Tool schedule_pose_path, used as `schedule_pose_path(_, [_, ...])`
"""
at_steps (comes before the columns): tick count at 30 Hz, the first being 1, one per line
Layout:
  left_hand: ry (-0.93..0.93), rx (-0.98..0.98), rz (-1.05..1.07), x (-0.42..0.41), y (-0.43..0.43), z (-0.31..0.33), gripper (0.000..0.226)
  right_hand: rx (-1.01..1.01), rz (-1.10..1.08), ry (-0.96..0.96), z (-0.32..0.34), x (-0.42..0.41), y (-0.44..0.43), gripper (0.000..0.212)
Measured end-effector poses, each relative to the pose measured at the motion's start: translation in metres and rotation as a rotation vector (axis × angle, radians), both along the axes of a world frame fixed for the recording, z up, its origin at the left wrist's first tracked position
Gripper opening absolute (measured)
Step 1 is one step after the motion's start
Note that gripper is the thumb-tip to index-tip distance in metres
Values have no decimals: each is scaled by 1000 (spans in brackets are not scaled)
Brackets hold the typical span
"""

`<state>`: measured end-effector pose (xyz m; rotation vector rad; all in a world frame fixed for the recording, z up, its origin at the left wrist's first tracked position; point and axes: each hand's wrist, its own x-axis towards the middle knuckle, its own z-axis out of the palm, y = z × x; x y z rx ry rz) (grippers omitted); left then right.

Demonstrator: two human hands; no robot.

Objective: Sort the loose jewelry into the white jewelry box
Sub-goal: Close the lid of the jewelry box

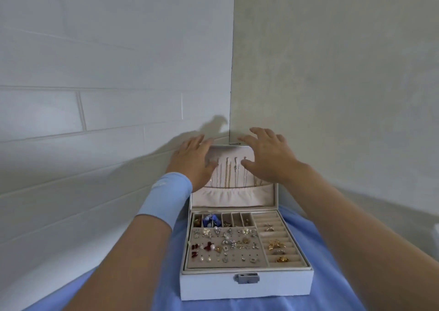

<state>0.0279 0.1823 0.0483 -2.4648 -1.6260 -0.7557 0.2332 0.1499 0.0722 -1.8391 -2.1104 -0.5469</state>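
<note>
Many small pieces of jewelry [223,246] already lie pinned and sorted in the white jewelry box [213,287], which stands open on a blue cloth [332,275] in a corner between two walls. Rings [276,244] sit in the padded rolls on the right, and thin chains [228,175] hang inside the upright lid [234,197].

Both hands are at the lid's top corners with nothing in them. The left hand [192,161] has straight, spread fingers, and the right hand [266,156] is wide with its thumb in front of the chains. Whether either touches the lid I cannot tell.

If the lid is swung down fast, the chains could probably swing, tangle or catch at the rim. A thumb could also drag one off its hook.
</note>
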Motion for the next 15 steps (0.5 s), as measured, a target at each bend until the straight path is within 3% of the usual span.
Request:
schedule_pose_path(3, [99, -112, 31, 0, 3, 0, 69, -135, -20, -67, -6, 4, 0, 75])
schedule_pose_path(6, [124, 7, 35, -2, -9, 0, 65, -57, -28, -52, -8, 3, -16, 71])
schedule_pose_path(11, [56, 165, -16, -11, -56, 1, 51, 107, -13, -34, -6, -4, -56, 45])
schedule_pose_path(15, [10, 124, -132, -20, -97, -24, 47, 29, 51, 91, -20, -6, -104, 33])
